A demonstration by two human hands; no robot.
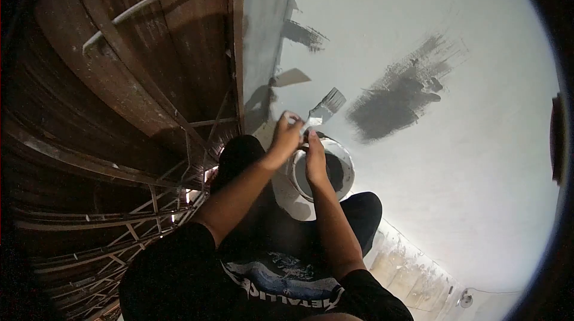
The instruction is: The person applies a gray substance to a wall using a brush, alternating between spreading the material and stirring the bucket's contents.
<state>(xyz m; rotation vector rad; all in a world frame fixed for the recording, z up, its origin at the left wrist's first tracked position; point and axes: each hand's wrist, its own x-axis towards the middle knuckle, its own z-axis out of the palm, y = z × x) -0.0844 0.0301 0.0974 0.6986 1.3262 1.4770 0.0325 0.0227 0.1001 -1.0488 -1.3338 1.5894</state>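
Observation:
A flat paintbrush, its bristles grey with paint, points up and right toward the wall. My left hand is closed around the handle end, and a pale rounded bit shows between its thumb and fingers. Close beside it, my right hand has its fingers curled and its thumb up, near the brush handle and over the bucket; what it grips is hidden. Below the hands stands a white bucket with dark grey paint inside and smears on its rim.
A pale wall bears a large grey paint patch and a smaller grey smear. On the left is brown corrugated sheeting with metal framing. My knees flank the bucket. A stained ledge lies at the lower right.

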